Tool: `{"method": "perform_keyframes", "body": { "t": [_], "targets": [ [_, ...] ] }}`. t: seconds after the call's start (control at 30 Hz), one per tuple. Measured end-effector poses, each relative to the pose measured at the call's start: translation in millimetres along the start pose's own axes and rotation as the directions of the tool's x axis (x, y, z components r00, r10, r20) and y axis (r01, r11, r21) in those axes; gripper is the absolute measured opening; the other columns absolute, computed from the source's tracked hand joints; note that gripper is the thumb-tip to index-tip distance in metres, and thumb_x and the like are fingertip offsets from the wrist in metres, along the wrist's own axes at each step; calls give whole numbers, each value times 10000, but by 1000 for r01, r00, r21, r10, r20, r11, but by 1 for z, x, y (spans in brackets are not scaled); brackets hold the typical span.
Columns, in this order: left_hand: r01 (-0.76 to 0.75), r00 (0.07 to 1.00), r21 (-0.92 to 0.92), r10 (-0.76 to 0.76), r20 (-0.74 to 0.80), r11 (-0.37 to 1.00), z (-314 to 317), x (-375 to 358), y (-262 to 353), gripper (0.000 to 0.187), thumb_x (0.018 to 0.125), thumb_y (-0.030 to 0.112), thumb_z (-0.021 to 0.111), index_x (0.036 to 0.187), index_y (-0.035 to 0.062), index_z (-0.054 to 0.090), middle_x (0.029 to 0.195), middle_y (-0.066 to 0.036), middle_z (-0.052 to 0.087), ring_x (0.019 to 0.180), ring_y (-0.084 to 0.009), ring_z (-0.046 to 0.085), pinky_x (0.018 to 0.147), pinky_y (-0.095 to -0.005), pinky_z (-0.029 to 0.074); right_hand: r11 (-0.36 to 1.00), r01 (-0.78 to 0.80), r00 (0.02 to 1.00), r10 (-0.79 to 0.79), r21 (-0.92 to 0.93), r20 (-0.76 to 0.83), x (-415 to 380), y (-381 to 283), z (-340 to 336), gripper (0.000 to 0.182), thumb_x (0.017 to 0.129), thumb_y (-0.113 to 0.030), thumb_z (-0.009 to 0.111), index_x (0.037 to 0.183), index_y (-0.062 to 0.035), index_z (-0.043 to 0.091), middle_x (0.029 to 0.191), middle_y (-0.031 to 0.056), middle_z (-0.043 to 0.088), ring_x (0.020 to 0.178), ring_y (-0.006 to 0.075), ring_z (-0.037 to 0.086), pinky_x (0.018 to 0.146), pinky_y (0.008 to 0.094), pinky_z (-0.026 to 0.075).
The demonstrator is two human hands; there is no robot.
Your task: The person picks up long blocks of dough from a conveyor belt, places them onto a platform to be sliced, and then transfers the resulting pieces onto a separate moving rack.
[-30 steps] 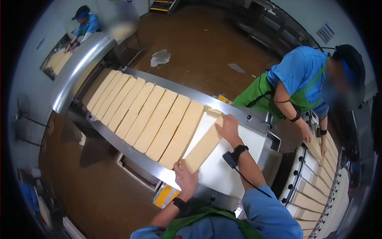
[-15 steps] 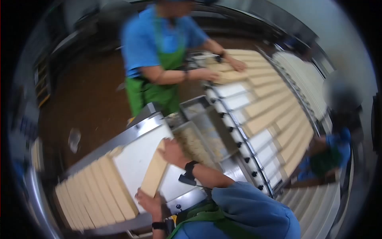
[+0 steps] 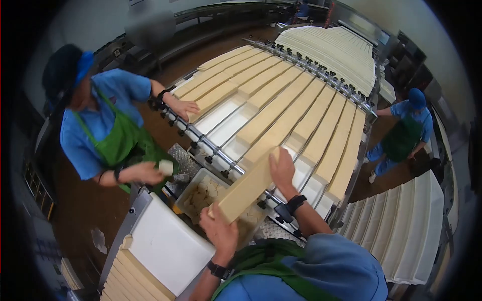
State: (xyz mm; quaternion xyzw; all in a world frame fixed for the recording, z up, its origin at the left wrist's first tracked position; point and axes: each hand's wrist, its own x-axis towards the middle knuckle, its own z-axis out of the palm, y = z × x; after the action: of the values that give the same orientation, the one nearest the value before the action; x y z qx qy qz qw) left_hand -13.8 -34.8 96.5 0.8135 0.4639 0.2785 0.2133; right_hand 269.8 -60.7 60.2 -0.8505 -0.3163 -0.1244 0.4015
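Note:
Between my two hands hangs a long pale yellow block [image 3: 246,186] that looks like cheese, tilted over the near edge of the conveyor. My left hand [image 3: 220,232] grips its lower end. At its upper end my right hand [image 3: 282,173] is closed around the side. Similar long blocks [image 3: 281,123] lie in rows on the slatted conveyor, with white slots showing between some of them. More blocks [image 3: 133,276] stand side by side on the white-topped table [image 3: 165,241] at lower left.
Below the held block is a bin [image 3: 201,193] of pale scraps. A metal rail [image 3: 221,153] with black knobs edges the conveyor. At left a co-worker [image 3: 113,125] touches a block and holds a small pale piece. Another person [image 3: 409,125] stands at right, near stacked white trays [image 3: 401,226].
My hands have carried the block from the white table top up and right to the conveyor's edge. My view has turned toward the conveyor. The co-worker now holds a small piece.

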Motion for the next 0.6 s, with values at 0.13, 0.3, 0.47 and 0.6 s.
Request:
{"method": "perform_keyframes", "body": {
  "t": [0.13,0.3,0.47,0.6],
  "targets": [
    [7,953,-67,14,302,998,19,16,61,795,830,219,797,1512,66,419,1389,-288,414,1215,-505,446,1027,-554,416,997,-49,997,53,-54,57,48,63,-11,479,984,-401,617,1230,10,627,1125,237,684,1045,425,645,911,515,511],
    [-45,903,-34,55,427,998,38,38,81,751,911,292,738,1532,56,388,1391,-303,412,1171,-547,488,1016,-561,424,930,-2,899,163,-368,407,79,88,-5,674,925,-588,611,1154,43,676,1002,252,730,971,412,693,956,530,481],
    [-40,863,-89,79,498,995,29,55,82,722,959,265,680,1563,57,342,1388,-289,428,1167,-513,544,1016,-543,438,931,9,920,135,-366,368,77,98,7,691,918,-597,613,1130,58,676,966,250,735,973,389,705,1077,580,353],
    [41,862,-78,4,508,996,24,60,87,697,968,256,667,1558,64,350,1390,-272,443,1190,-476,556,1023,-536,444,945,-81,930,186,-316,318,72,80,-9,645,925,-515,660,1208,64,642,1066,261,715,1060,379,671,1147,578,299]
  ]
}}
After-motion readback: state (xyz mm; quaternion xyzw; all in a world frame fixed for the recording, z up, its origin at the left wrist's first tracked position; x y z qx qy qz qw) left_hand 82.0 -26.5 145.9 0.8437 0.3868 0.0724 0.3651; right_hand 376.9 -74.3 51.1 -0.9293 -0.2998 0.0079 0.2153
